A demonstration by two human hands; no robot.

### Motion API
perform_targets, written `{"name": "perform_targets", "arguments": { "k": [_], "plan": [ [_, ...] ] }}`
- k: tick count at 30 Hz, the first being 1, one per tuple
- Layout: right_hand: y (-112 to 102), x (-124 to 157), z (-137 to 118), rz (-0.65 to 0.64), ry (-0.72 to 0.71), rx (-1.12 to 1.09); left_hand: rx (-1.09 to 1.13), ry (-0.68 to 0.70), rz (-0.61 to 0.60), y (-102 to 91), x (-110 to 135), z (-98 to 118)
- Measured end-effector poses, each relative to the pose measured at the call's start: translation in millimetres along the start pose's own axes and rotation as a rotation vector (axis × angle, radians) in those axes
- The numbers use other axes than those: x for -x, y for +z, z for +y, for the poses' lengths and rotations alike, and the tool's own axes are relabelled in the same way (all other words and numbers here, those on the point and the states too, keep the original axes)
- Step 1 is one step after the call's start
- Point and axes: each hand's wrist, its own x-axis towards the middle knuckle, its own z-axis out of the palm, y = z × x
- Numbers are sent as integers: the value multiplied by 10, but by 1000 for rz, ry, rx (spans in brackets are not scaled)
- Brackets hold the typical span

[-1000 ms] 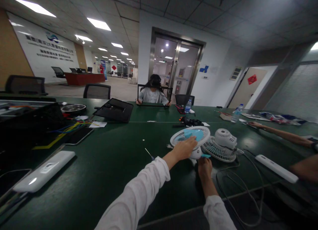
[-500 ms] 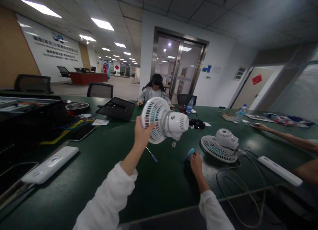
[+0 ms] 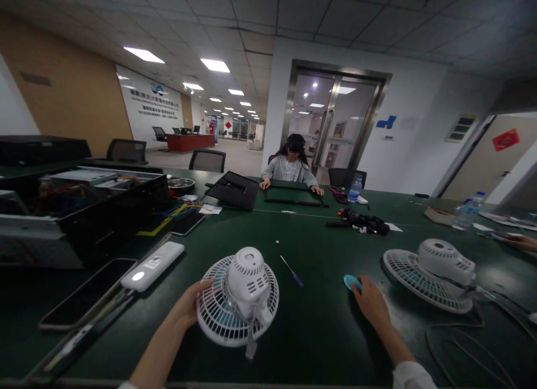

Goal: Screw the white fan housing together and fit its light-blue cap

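My left hand (image 3: 188,309) grips the rim of a small white fan (image 3: 239,299), which lies face down on the green table (image 3: 319,333) with its motor housing up. My right hand (image 3: 369,300) rests on the table with its fingertips on a small blue part (image 3: 349,281). A blue-handled screwdriver (image 3: 292,271) lies between the two hands. A second white fan (image 3: 432,272) lies face down to the right of my right hand.
A white power strip (image 3: 153,258), two phones (image 3: 84,295) and an open black case (image 3: 84,210) sit at the left. A person sits across the table with a black frame (image 3: 292,196). Cables (image 3: 461,344) trail at the right. Another person's hand (image 3: 520,242) shows far right.
My left hand lifted the fan from beside the second fan, carried it left and set it face down near me. My right hand stayed on the blue part.
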Motion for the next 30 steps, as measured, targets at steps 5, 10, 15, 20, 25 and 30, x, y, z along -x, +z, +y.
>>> {"name": "perform_targets", "arguments": {
  "k": [5,10,15,20,25,30],
  "plan": [
    [-6,68,103,-7,-88,-20,-211,79,-26,-105,-155,28],
    [10,145,266,7,-124,-35,-692,748,221,-71,-83,160],
    [32,199,363,26,-115,-13,-806,938,13,345,117,265],
    [50,247,289,27,-130,21,-939,914,-240,775,44,186],
    [198,213,-20,-18,-163,65,-975,968,-273,878,-108,129],
    [530,71,-616,-47,-151,113,-941,991,-296,855,-163,183]
  ]
}}
